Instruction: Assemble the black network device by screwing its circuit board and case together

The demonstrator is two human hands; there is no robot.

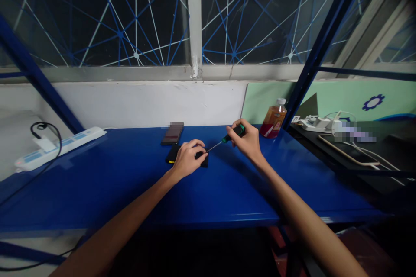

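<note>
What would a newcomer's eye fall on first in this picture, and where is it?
Probably on the vivid blue table and, over its middle, the right hand holding a green-and-black screwdriver that slants down toward the left hand, which lies over a flat black object. Next might come the orange-red drink bottle near the table's far right corner and the white power strip at its left.

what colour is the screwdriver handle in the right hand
The screwdriver handle is black and green, seen in the head view, the only one here.
</note>
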